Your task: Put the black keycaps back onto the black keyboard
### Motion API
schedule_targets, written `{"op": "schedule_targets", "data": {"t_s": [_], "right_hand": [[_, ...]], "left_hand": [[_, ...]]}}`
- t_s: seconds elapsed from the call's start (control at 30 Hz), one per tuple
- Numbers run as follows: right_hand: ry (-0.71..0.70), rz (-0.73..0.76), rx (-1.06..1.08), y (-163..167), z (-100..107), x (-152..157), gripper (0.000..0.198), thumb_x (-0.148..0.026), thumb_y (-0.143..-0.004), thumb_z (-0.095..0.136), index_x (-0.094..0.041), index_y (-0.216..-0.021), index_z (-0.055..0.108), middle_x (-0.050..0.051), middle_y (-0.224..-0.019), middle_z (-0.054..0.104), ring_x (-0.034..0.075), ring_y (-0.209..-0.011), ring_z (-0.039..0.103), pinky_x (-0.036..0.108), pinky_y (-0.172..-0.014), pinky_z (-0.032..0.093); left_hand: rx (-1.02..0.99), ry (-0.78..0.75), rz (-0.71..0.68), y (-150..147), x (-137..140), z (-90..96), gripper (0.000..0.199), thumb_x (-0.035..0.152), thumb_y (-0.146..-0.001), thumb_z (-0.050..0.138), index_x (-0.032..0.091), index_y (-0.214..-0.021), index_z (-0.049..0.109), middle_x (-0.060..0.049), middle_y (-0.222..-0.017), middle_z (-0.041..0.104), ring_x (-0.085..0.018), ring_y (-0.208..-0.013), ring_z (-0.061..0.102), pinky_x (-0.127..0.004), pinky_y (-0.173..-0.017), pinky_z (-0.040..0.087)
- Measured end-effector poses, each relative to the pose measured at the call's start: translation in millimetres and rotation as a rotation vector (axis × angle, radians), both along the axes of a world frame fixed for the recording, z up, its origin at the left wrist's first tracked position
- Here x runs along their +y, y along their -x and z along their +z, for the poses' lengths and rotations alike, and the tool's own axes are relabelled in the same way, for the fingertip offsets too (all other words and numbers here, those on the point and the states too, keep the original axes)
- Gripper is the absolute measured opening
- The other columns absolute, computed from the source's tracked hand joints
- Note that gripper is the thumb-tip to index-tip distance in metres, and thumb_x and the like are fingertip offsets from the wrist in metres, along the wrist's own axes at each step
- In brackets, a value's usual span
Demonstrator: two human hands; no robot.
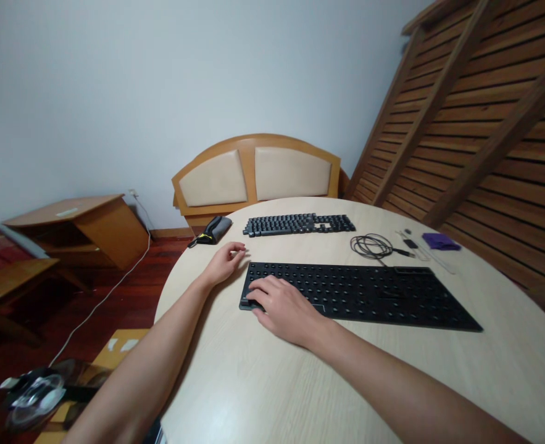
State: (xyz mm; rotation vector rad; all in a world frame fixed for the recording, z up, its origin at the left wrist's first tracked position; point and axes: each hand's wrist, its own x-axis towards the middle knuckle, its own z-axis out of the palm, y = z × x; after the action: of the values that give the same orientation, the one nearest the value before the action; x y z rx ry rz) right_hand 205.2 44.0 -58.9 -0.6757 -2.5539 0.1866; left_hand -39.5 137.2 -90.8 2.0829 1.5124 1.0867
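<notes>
A black keyboard base (pixel 360 293) without most of its keycaps lies across the table before me, its switches exposed. My right hand (pixel 284 305) rests over its lower left corner. Thumb and fingers there close around a dark keycap (pixel 252 303), partly covered by the fingertips. My left hand (pixel 226 262) lies on the table just beyond the base's upper left corner, fingers curled together; whatever they may hold is too small to make out. Behind the base, loose black keycaps (pixel 281 224) are laid out in keyboard order, with a gap toward the right.
A coiled black cable (pixel 373 246) lies behind the base. To its right are small tools (pixel 411 244) and a purple cloth (pixel 441 241). A dark grey pouch (pixel 215 230) sits at the round table's (pixel 263 382) left edge. A wooden headboard (pixel 250 157) stands behind.
</notes>
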Motion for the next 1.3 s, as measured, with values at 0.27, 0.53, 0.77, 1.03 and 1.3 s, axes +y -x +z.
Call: {"op": "schedule_targets", "data": {"t_s": [0.27,0.53,0.77,1.03,1.3], "right_hand": [[-0.021,-0.249,-0.241,-68.9,6.8,2.8,0.069,-0.046,-0.087,0.068,-0.018,-0.147,0.049,0.016,-0.158,0.041,0.037,-0.145,0.034,0.059,-0.120,0.023],[0.096,-0.359,-0.241,-102.8,-14.0,10.4,0.082,-0.072,-0.090,0.049,-0.025,-0.155,0.038,0.012,-0.163,0.030,0.035,-0.150,0.026,0.060,-0.120,0.021],[0.119,-0.339,-0.226,-103.0,-10.9,17.5,0.082,-0.071,-0.088,0.052,-0.025,-0.155,0.039,0.011,-0.163,0.032,0.035,-0.150,0.027,0.060,-0.121,0.021],[0.126,-0.311,-0.207,-107.4,-13.5,22.3,0.082,-0.072,-0.088,0.053,-0.026,-0.154,0.040,0.010,-0.163,0.031,0.036,-0.150,0.027,0.060,-0.121,0.020],[0.140,-0.313,-0.226,-107.5,-12.4,23.5,0.083,-0.074,-0.087,0.051,-0.027,-0.155,0.038,0.010,-0.164,0.031,0.036,-0.151,0.024,0.059,-0.121,0.019]], "left_hand": [[0.250,-0.169,0.070,-6.7,20.8,-13.1,0.038,0.035,-0.096,0.051,0.014,-0.128,0.058,-0.017,-0.139,0.055,-0.029,-0.126,0.056,-0.046,-0.112,0.042],[0.461,-0.185,0.117,-9.3,53.6,-12.7,0.050,0.026,-0.094,0.050,0.014,-0.142,0.050,-0.015,-0.153,0.045,-0.032,-0.137,0.046,-0.049,-0.117,0.036],[0.540,-0.160,0.127,-4.7,62.8,-16.2,0.049,0.028,-0.098,0.040,0.010,-0.142,0.051,-0.017,-0.149,0.050,-0.031,-0.137,0.047,-0.046,-0.116,0.036],[0.567,-0.138,0.102,-4.5,63.8,-18.4,0.051,0.032,-0.099,0.038,0.011,-0.145,0.048,-0.014,-0.153,0.047,-0.031,-0.139,0.045,-0.047,-0.116,0.036],[0.550,-0.151,0.116,-3.6,63.2,-17.7,0.051,0.029,-0.096,0.041,0.008,-0.142,0.049,-0.017,-0.149,0.051,-0.030,-0.138,0.047,-0.044,-0.117,0.036]]}}
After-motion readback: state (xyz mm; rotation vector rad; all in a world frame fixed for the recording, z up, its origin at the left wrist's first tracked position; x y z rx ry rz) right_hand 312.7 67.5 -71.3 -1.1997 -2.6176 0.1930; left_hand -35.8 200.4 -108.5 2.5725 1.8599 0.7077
